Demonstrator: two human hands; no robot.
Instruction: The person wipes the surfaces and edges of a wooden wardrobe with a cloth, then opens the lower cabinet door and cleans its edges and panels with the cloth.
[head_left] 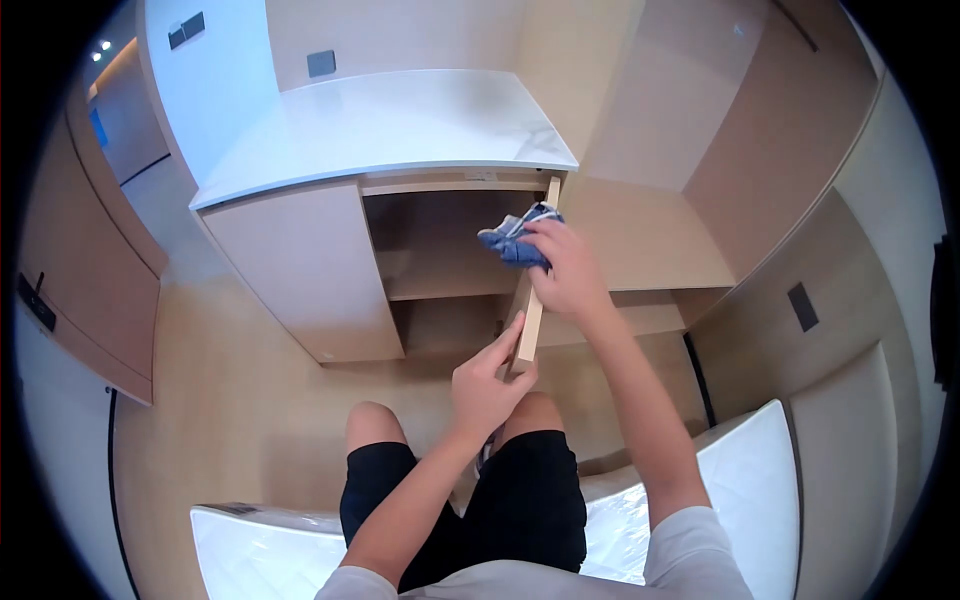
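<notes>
A crumpled blue cloth (512, 246) with pale edging is bunched under the fingers of my right hand (566, 265), against the upper part of an open cabinet door (532, 325). Swung out toward me, the door shows mostly its narrow pale edge. My left hand (487, 388) grips the door's near lower end, thumb on one side and fingers on the other. Behind the door is the open cabinet (430, 245), with a shelf inside and a second, closed door (300, 280) to its left.
A white marbled countertop (400, 120) tops the cabinet. On the right is an open wooden niche (650, 235). My knees stand close before the cabinet, and a white mattress (745, 490) lies behind me. A brown door (90, 260) is at far left.
</notes>
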